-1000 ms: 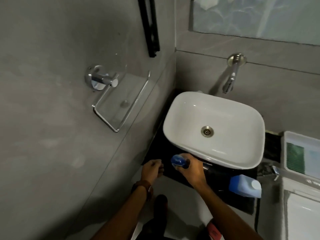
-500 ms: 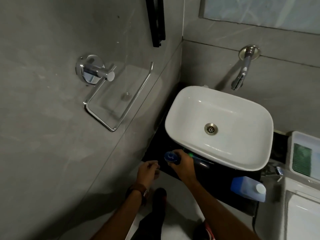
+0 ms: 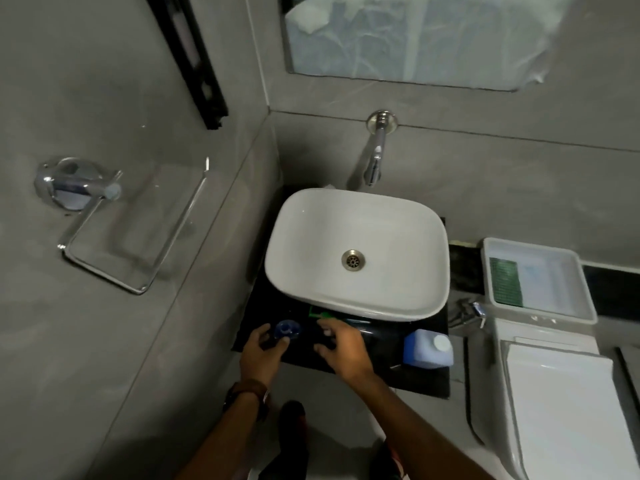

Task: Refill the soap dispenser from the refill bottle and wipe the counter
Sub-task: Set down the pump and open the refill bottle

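Observation:
A small blue soap dispenser (image 3: 287, 330) stands at the front left of the black counter (image 3: 426, 382), seen from above with a round mouth showing. My left hand (image 3: 262, 355) holds it between thumb and fingers. My right hand (image 3: 343, 351) hovers just to its right, fingers loosely curled, with nothing visible in it. The light-blue refill bottle (image 3: 420, 351) with a white cap stands on the counter's front right, apart from both hands.
A white basin (image 3: 408, 237) fills the counter's back, under a wall faucet (image 3: 375, 157). Something green (image 3: 318, 313) lies under the basin's front rim. At right, a white tray (image 3: 568, 306) with a green pad sits above a toilet (image 3: 561, 410). A chrome towel ring (image 3: 104, 237) hangs on the left wall.
My right hand has let go of the blue dispenser and moved right. My left hand, clenched beside it earlier, now holds it. The view has shifted.

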Demonstrator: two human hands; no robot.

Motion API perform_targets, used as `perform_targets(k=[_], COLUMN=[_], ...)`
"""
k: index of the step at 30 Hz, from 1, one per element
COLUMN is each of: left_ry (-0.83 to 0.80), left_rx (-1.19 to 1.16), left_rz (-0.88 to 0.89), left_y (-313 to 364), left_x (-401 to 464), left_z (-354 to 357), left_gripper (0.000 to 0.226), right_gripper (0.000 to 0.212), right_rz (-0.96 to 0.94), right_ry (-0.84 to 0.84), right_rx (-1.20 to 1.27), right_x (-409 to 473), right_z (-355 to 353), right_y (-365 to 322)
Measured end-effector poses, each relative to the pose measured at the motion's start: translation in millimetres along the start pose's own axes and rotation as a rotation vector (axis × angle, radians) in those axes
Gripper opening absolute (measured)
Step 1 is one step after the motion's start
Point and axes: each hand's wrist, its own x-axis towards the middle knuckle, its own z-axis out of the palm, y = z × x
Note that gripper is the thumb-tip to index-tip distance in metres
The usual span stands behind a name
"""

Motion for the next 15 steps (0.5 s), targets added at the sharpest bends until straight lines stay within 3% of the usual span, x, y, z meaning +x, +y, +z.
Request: perform_targets(k=[3,7,15], left_ry=[0.016,0.012,0.005], left_rx=[0.039,0.172,0.356], left_rz=[0.081,0.215,0.352], left_y=[15.2,23.0,27.5], left_x=[-6.7,-3.3,1.5], left_z=[8.0,9.4,-2.3], left_gripper=[0.058,0.046,0.037], right_gripper=[0.046,0.04,0.041], right_rz=[-0.004,-0.015,0.02], right_ry=[0.016,0.067,0.068], right_rx=[0.003,-0.013,-0.027], right_x=[-10.1,-22.2,-37.6], right_z=[-7.8,-12.7,-6.3], right_y=[5.0,12.2,22.9])
